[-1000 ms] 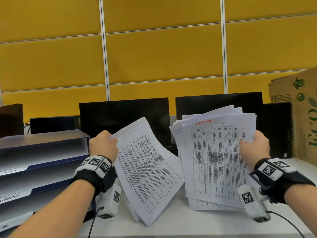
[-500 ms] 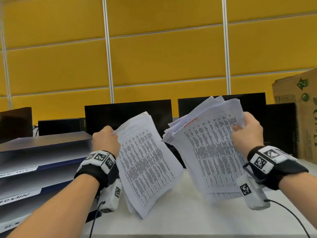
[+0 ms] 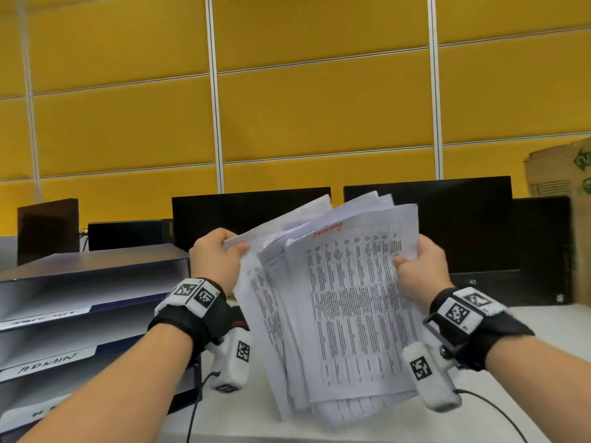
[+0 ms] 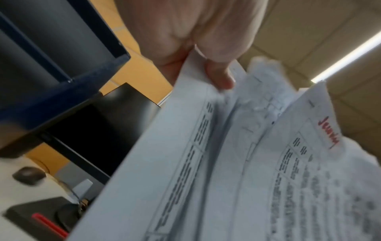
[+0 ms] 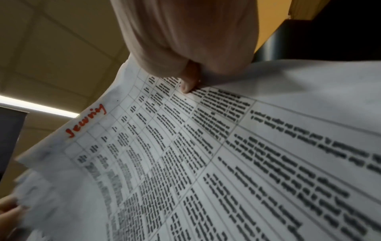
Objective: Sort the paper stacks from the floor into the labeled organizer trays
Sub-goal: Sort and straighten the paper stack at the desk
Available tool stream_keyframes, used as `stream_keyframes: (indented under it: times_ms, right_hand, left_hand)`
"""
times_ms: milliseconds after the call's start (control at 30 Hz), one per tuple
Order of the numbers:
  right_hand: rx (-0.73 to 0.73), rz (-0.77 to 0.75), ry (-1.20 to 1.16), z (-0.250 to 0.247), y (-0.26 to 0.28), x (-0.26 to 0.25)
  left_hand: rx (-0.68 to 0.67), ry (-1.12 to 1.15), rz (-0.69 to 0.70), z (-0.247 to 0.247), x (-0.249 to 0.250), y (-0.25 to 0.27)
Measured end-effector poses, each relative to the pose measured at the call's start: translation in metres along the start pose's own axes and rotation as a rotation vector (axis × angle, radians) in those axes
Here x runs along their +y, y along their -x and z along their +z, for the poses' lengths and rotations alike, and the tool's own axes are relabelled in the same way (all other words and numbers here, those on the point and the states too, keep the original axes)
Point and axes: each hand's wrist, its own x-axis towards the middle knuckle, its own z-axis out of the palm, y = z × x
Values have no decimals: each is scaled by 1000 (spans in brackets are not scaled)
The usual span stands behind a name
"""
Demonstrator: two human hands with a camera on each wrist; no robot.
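I hold a loose stack of printed papers (image 3: 348, 311) upright over the white desk (image 3: 243, 426), its bottom edge close to the desk. My left hand (image 3: 220, 257) pinches the sheets at the stack's upper left. My right hand (image 3: 415, 266) grips the upper right edge, thumb on the front sheet. Red handwriting (image 3: 327, 229) marks the front sheet's top, also clear in the right wrist view on the papers (image 5: 206, 163). In the left wrist view my left fingers (image 4: 218, 76) curl over the papers (image 4: 206, 179). The dark blue organizer trays (image 3: 92, 270) stand at the left, one white label reading ADMIN (image 3: 48, 362).
Two black monitors (image 3: 428, 219) stand behind the papers, against a yellow panelled wall. A cardboard box (image 3: 572, 225) sits at the far right. A dark box (image 3: 48, 231) is at the back left. Cables run from both wrist cameras across the desk.
The two separate bundles, one in each hand, have been brought together into one stack. My left hand moved right and up toward my right hand.
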Motion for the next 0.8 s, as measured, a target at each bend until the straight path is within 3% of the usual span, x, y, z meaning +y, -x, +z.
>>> stream_keyframes:
  times_ms: [133,467,800]
  right_hand:
    - [-77,109,-69,21,7,14]
    - [-256,215,-112,33,4,36]
    - [2,225,-104,56,-18,39]
  left_hand:
    - [-153,149,-11,6,4,4]
    - [-96,365,-146,26,-12,3]
    - [1,352,-102,58,5,-10]
